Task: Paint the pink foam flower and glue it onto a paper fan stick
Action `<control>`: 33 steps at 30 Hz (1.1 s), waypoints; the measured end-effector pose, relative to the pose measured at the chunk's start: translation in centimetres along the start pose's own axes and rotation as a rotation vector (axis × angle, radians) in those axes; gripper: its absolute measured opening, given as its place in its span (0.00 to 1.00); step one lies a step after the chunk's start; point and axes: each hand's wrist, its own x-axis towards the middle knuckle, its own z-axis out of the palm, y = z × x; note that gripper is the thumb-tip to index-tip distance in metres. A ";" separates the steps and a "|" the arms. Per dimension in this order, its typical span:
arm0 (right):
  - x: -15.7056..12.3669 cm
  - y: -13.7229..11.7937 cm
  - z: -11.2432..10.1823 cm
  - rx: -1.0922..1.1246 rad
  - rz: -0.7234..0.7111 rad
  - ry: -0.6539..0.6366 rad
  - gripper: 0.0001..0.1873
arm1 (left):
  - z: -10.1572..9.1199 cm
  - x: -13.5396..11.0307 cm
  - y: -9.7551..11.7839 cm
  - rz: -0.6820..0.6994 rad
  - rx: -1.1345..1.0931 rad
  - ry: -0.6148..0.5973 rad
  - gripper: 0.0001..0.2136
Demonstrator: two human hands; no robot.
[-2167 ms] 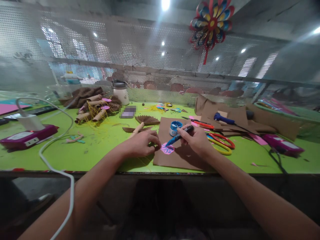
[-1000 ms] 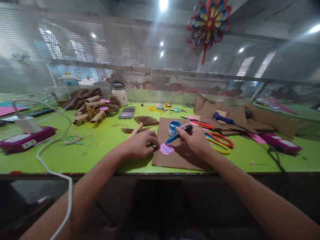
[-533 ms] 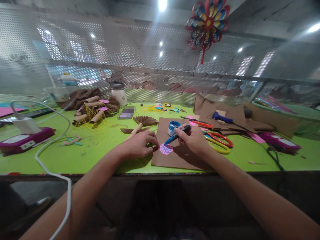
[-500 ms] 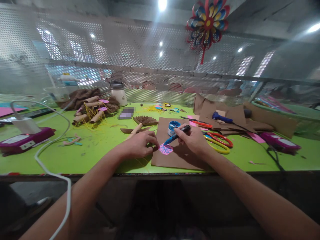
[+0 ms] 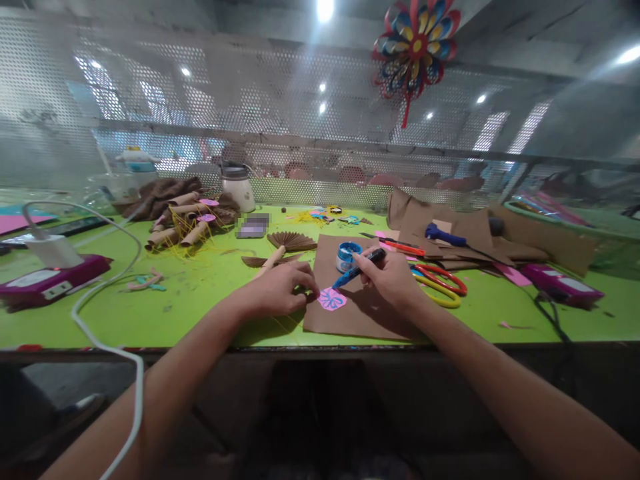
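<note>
Pink paper cutout (image 5: 331, 299), blue-painted lines

One head-worn camera looks forward and slightly down from the near edge of the green tabletop (image 5: 200, 300) toward the perforated screen (image 5: 250, 100) at its far side. The forearms enter from the bottom corners. The left hand (image 5: 280, 290) and right hand (image 5: 393, 280) sit close, near centre. The wide lens bends the edges.

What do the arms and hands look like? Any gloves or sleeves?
No gloves, no sleeves in view. The left arm and right arm are bare down to the picture's edge. The left hand and right hand are bare too, with no watch, ring or bracelet that I can see.
</note>
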 end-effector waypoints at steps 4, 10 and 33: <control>0.0 -0.1 -0.1 0.003 -0.001 -0.010 0.17 | -0.1 -0.1 0.2 -0.004 -0.004 -0.001 0.10; -0.1 -0.4 -0.1 0.029 -0.002 -0.004 0.18 | -0.1 0.0 0.2 0.010 0.007 0.007 0.10; -0.3 -0.3 -0.3 -0.019 0.009 0.012 0.18 | 0.0 0.0 0.2 -0.013 -0.002 -0.003 0.10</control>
